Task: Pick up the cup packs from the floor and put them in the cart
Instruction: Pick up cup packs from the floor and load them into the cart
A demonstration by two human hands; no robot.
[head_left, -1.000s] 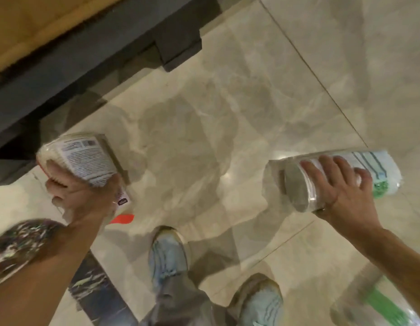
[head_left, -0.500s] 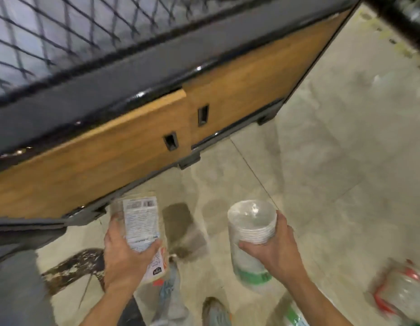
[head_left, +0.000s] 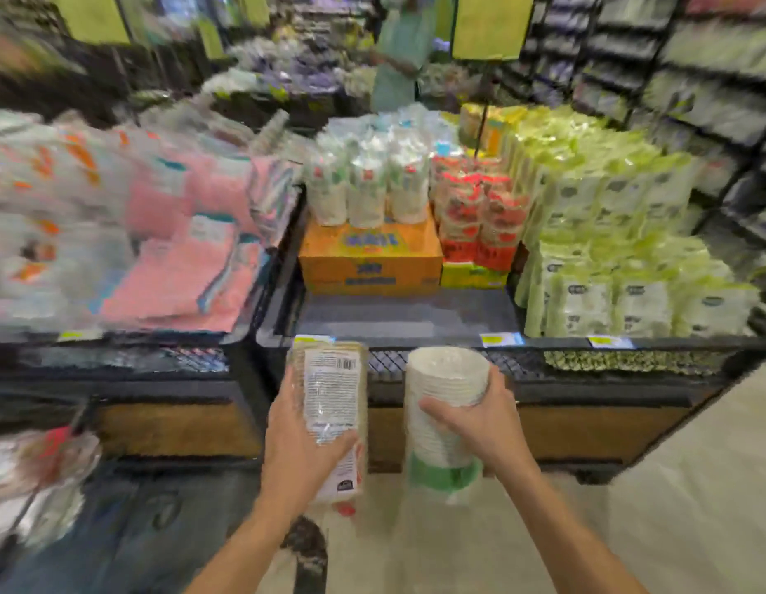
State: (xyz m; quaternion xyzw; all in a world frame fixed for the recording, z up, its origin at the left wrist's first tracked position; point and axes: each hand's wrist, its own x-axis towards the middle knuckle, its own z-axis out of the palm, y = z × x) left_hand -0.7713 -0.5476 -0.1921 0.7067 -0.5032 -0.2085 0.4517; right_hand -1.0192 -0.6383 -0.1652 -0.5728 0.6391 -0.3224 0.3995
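My left hand (head_left: 297, 448) grips a cup pack (head_left: 334, 392) with a white printed label, held upright. My right hand (head_left: 484, 422) grips a second cup pack (head_left: 443, 379), white cups with a green band near the bottom, also upright. Both packs are in front of the black mesh cart (head_left: 415, 362), just below its front rim. Inside the cart lies a bare dark floor patch (head_left: 398, 312) right behind the rim.
The cart holds white cup packs on an orange box (head_left: 370, 255), red packs (head_left: 479, 220) and green-white packs (head_left: 608, 259) at right. A neighbouring bin with pink packets (head_left: 158, 250) stands left. Shelves line the right. A person (head_left: 400, 49) stands far back. Beige floor lies right.
The view has lifted from the floor to the cart top. Both hands rose with their packs, which turned from lying sideways to upright in front of the cart's rim.
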